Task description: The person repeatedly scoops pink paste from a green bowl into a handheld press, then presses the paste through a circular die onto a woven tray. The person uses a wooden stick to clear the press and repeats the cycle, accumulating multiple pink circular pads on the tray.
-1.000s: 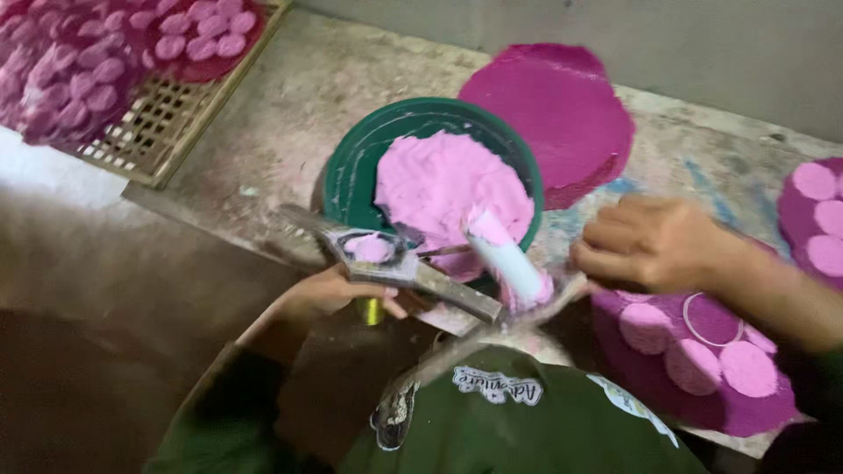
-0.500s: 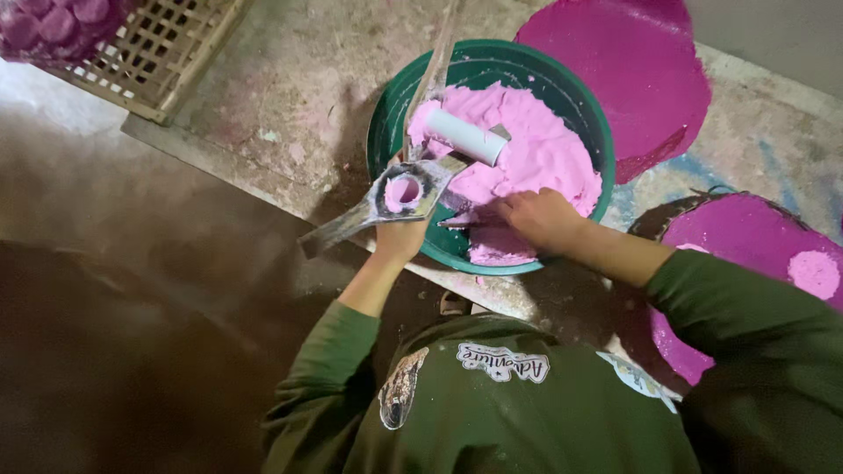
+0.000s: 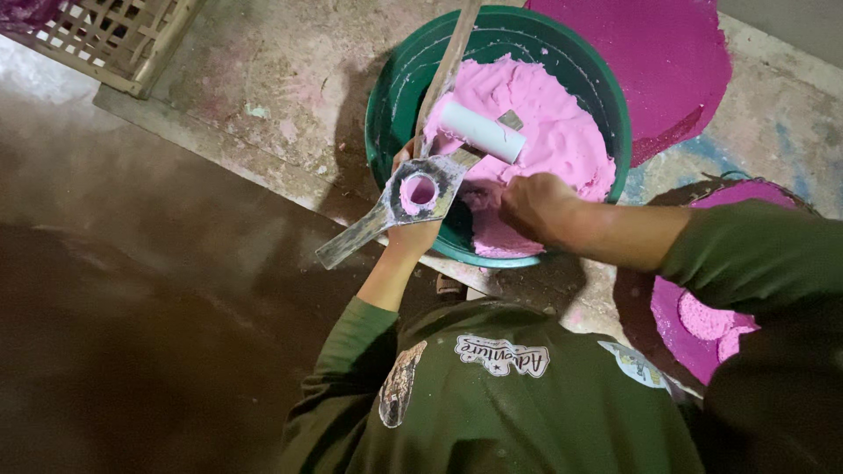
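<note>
Over the green basin [image 3: 386, 96], left hand [image 3: 413, 233] clamped on ring mould [image 3: 399, 202], right hand [image 3: 536, 206] clutching pink paste [image 3: 544, 132].

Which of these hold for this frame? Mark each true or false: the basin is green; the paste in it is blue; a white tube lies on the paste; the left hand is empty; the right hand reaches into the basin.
1. The basin is green. True.
2. The paste in it is blue. False: it is pink.
3. A white tube lies on the paste. True.
4. The left hand is empty. False: it holds a flat metal ring mould filled with pink paste.
5. The right hand reaches into the basin. True.
</note>
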`<action>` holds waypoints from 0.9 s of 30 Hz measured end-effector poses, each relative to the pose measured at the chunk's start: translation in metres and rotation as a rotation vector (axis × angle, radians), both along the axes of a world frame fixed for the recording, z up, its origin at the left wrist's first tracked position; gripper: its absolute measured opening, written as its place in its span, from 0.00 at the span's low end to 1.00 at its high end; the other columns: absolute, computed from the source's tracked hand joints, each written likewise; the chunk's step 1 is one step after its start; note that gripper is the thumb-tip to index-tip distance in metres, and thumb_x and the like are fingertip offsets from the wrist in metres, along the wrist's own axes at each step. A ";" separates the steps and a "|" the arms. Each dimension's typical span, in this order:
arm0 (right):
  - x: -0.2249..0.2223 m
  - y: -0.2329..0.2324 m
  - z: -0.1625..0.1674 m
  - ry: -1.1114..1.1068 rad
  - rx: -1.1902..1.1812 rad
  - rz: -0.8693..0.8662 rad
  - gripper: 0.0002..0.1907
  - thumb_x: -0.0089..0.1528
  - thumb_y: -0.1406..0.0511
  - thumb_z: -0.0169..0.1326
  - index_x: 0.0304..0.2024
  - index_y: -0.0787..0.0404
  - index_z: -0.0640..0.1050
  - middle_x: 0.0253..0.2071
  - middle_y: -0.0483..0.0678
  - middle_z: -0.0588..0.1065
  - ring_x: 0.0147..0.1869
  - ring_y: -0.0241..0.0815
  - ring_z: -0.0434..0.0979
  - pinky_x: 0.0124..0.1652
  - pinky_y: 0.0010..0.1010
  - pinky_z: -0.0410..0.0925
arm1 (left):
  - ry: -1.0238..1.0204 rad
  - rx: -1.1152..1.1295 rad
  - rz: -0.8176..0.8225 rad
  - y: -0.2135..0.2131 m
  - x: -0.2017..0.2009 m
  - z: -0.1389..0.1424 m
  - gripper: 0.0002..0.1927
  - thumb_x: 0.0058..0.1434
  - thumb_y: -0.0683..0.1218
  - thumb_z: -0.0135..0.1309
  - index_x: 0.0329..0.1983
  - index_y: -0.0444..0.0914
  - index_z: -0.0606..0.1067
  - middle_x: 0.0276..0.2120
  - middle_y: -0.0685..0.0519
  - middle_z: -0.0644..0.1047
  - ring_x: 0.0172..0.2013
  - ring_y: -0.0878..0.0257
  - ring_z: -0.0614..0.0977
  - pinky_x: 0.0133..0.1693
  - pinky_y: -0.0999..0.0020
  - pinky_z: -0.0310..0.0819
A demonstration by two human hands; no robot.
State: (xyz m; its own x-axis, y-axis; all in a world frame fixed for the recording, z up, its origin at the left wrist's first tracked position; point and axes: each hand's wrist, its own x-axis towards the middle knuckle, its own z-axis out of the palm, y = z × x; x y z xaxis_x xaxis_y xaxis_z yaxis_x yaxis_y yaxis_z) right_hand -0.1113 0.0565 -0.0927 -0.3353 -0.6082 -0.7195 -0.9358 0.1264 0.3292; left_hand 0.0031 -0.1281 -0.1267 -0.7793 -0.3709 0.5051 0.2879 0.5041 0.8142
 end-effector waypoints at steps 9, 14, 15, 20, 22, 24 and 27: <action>-0.031 0.066 -0.038 -0.259 -0.257 -0.217 0.14 0.69 0.66 0.44 0.49 0.65 0.79 0.39 0.58 0.81 0.44 0.53 0.83 0.43 0.42 0.75 | 0.023 0.129 -0.009 0.003 0.000 0.001 0.26 0.61 0.46 0.63 0.61 0.35 0.71 0.62 0.45 0.72 0.58 0.52 0.77 0.59 0.59 0.71; -0.004 0.098 0.000 -0.559 -0.430 -0.736 0.18 0.70 0.65 0.39 0.51 0.62 0.79 0.34 0.60 0.81 0.39 0.53 0.86 0.45 0.43 0.75 | 0.033 -0.038 0.034 0.001 0.001 0.007 0.20 0.63 0.45 0.65 0.57 0.37 0.77 0.62 0.47 0.75 0.59 0.51 0.79 0.61 0.59 0.73; 0.006 0.102 0.015 -0.601 -0.583 -0.599 0.18 0.68 0.66 0.41 0.52 0.60 0.80 0.37 0.59 0.81 0.40 0.55 0.85 0.44 0.44 0.74 | -0.009 -0.080 0.043 0.000 0.000 0.009 0.21 0.63 0.45 0.64 0.58 0.37 0.77 0.61 0.46 0.75 0.58 0.50 0.79 0.60 0.58 0.73; 0.020 0.124 0.105 -0.391 -0.310 -0.776 0.23 0.69 0.58 0.43 0.66 0.37 0.75 0.35 0.55 0.82 0.37 0.48 0.84 0.45 0.37 0.74 | 0.000 -0.090 0.051 -0.010 -0.008 0.026 0.23 0.63 0.47 0.64 0.59 0.40 0.73 0.61 0.44 0.75 0.59 0.50 0.79 0.59 0.58 0.73; 0.013 0.128 0.136 -0.567 -0.519 -0.696 0.21 0.71 0.54 0.45 0.66 0.42 0.75 0.40 0.54 0.83 0.40 0.46 0.84 0.44 0.35 0.74 | -0.105 -0.280 0.112 -0.010 -0.009 0.037 0.31 0.57 0.51 0.66 0.62 0.39 0.71 0.59 0.42 0.74 0.56 0.48 0.78 0.56 0.56 0.73; 0.007 0.132 0.166 -0.963 -1.011 -0.362 0.21 0.71 0.53 0.46 0.63 0.51 0.77 0.49 0.52 0.84 0.46 0.44 0.85 0.42 0.35 0.75 | -0.220 -0.342 0.058 -0.005 -0.007 0.046 0.33 0.58 0.53 0.63 0.66 0.42 0.70 0.58 0.45 0.76 0.55 0.50 0.80 0.55 0.57 0.75; -0.004 0.117 0.202 -0.501 -0.549 -0.905 0.21 0.63 0.51 0.51 0.58 0.37 0.81 0.34 0.43 0.83 0.33 0.51 0.81 0.36 0.40 0.74 | -0.288 -0.340 -0.185 0.006 -0.006 0.054 0.32 0.62 0.54 0.59 0.70 0.47 0.71 0.59 0.50 0.79 0.54 0.56 0.82 0.56 0.61 0.77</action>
State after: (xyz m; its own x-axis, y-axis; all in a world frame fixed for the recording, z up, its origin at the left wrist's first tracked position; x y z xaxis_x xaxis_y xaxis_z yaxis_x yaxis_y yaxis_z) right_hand -0.1151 0.1737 0.1092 -0.5590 -0.5628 -0.6089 -0.4410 0.8237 -0.3564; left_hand -0.0027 -0.1220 -0.0726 -0.9427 -0.0642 0.3274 0.1845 0.7174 0.6718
